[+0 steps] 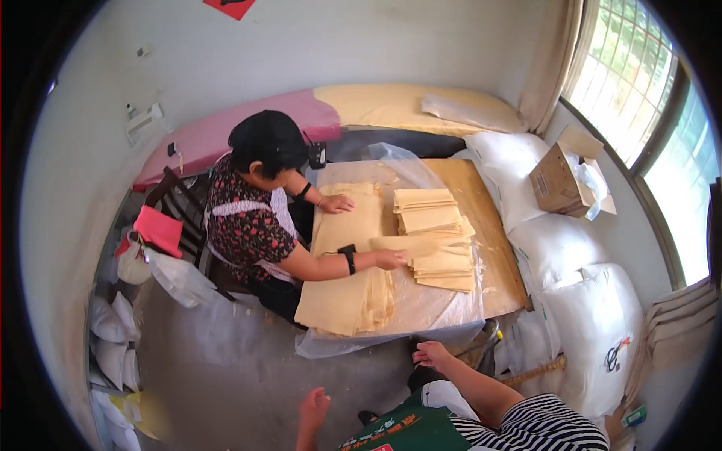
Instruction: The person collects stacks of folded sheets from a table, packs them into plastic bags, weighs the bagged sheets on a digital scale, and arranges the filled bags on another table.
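My left hand (314, 407) is raised over the floor at the bottom of the view, its fingers curled in, and I see nothing in it. Just off the front edge of the table, my right hand (432, 354) hangs in the air with its fingers bent together, also with no object showing. Nearest to it is the clear plastic sheet (451, 310) over the wooden table (500, 278). On that sheet lie wide stacks of thin tan sheets (338, 304) and folded bundles of them (427, 210). A co-worker (252, 218) holds one folded tan sheet (406, 244) above the bundles.
Full white sacks (590, 308) line the right wall, with scissors (614, 355) on one and an open cardboard box (564, 180) on another. The co-worker's chair (177, 199) stands on the left. Pink (248, 143) and yellow covers (398, 105) lie along the back wall.
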Tool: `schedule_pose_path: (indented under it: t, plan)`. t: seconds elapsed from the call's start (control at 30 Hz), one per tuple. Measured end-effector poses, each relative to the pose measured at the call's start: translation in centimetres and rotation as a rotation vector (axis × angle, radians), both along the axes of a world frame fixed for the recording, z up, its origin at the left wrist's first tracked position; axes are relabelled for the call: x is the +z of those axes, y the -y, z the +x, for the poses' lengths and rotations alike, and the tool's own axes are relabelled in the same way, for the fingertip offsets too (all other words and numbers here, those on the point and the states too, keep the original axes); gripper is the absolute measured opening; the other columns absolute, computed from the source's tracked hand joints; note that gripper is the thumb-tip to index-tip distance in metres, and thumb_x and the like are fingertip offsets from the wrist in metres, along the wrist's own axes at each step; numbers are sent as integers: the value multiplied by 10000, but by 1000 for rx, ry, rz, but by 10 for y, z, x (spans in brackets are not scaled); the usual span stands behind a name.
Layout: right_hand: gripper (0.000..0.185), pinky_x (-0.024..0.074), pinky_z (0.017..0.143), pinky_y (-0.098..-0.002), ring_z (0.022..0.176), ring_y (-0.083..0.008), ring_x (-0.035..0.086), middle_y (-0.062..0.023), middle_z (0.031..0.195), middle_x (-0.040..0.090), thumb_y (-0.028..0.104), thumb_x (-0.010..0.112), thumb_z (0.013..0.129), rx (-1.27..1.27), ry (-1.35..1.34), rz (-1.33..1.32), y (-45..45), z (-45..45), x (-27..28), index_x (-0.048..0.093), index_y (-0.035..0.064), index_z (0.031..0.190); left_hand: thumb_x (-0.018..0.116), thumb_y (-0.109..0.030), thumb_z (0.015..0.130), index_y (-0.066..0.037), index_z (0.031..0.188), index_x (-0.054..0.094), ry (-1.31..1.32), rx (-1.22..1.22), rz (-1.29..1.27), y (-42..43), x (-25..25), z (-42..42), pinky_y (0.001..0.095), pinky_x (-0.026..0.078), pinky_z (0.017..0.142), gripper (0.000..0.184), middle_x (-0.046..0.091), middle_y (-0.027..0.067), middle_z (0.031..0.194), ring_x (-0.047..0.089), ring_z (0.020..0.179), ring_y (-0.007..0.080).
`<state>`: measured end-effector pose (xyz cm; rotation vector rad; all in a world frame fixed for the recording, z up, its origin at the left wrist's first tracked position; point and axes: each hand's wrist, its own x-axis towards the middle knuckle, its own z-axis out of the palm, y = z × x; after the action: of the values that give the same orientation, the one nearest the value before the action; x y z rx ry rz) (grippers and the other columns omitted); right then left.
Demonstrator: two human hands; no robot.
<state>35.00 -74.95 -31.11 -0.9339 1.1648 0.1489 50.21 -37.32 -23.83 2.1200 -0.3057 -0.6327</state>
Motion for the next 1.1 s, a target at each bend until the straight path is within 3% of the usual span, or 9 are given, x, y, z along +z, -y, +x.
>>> schedule_pose_path:
  t: [0.23, 0.5, 0.57, 0.7, 0.8, 0.9, 0.97, 1.0, 1.1]
  plan:
    - [224, 482, 537, -310, 616, -162, 583, -51, 750, 592, 257, 635, 858, -126, -88, -4, 126, 40, -67, 583, 76, 979, 685, -197, 828, -31, 1137, 595, -9, -96, 81, 108, -3, 25, 334, 527, 805, 361, 658, 120, 1044, 653, 922, 206]
    - [250, 482, 627, -342, 681, -181, 564, -39, 791, 560, 271, 637, 858, -482, -143, 164, 239, 70, -123, 547, 83, 995, 656, -188, 863, -37, 1172, 570, -243, -276, 209, 264, 8, 14, 342, 518, 857, 355, 663, 133, 1060, 648, 981, 220]
    - [255, 479, 616, -335, 657, -180, 533, -42, 789, 548, 283, 644, 854, -819, -60, 222, 257, 73, -149, 548, 84, 982, 649, -183, 869, -34, 1174, 566, -268, -314, 246, 289, 8, 12, 345, 518, 863, 349, 662, 139, 1065, 647, 998, 227]
    - [311, 461, 583, -322, 651, -178, 505, -42, 836, 540, 317, 659, 846, -1024, 169, 284, 272, 86, -182, 551, 98, 1040, 643, -188, 877, -42, 1178, 563, -312, -406, 248, 325, 2, 11, 341, 509, 878, 344, 660, 135, 1078, 645, 1018, 226]
    - [250, 419, 529, -285, 618, -92, 489, 39, 782, 551, 320, 698, 813, -1281, 212, 298, 268, 98, -179, 542, 194, 962, 666, -216, 852, -27, 1154, 584, -269, -417, 239, 335, -21, 19, 344, 516, 825, 366, 653, 146, 1061, 650, 961, 238]
    - [316, 434, 628, -281, 755, -108, 525, 30, 886, 580, 331, 702, 810, -1256, 240, 358, 274, 100, -167, 530, 220, 1052, 660, -224, 851, -33, 1160, 579, -218, -469, 111, 356, -47, 42, 355, 520, 817, 372, 652, 147, 1064, 652, 950, 252]
    - [518, 421, 861, -382, 1059, -156, 471, -20, 1172, 525, 350, 680, 832, -941, 86, 189, 291, 104, -147, 448, 180, 1264, 658, -221, 848, -33, 1164, 572, -182, -539, 160, 383, -56, 63, 358, 521, 814, 377, 650, 144, 1066, 652, 947, 255]
    - [518, 421, 861, -382, 1059, -156, 471, -20, 1172, 525, 350, 680, 832, -946, 83, 183, 296, 108, -139, 448, 180, 1264, 655, -217, 846, -33, 1169, 565, -139, -594, 222, 397, -58, 72, 361, 521, 812, 382, 649, 140, 1068, 652, 944, 258]
    - [611, 363, 978, -440, 1192, -200, 438, -6, 1277, 492, 302, 703, 825, -1071, 384, 137, 302, 137, -112, 383, 214, 1339, 659, -201, 834, -29, 1170, 556, -149, -663, 161, 449, -49, 100, 365, 517, 809, 391, 641, 153, 1046, 649, 944, 269]
